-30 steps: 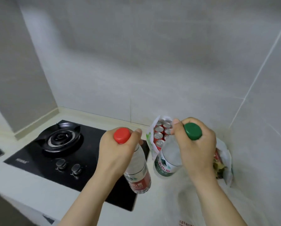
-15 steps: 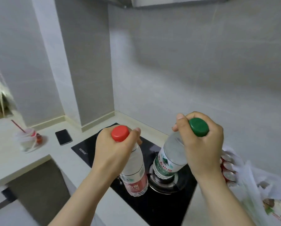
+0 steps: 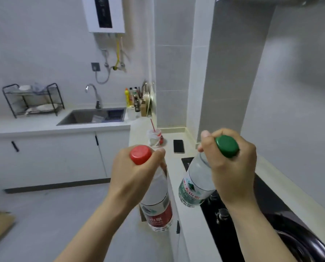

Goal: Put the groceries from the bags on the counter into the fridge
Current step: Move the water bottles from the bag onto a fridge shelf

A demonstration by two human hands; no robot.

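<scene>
Carrying stage: left hand (image 3: 133, 174) clenched round the neck of the red-capped bottle (image 3: 158, 207), right hand (image 3: 231, 167) likewise on the green-capped bottle (image 3: 195, 188), both aloft at the front edge of the counter (image 3: 192, 242). Fridge unseen; opening it likely needs one hand freed.

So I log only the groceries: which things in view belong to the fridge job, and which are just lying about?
Job:
- red-capped bottle, gripped by the left hand
- green-capped bottle, gripped by the right hand

Lying about:
- phone
- bagged cup with red straw
- stove
- sink
- condiment bottles
</scene>
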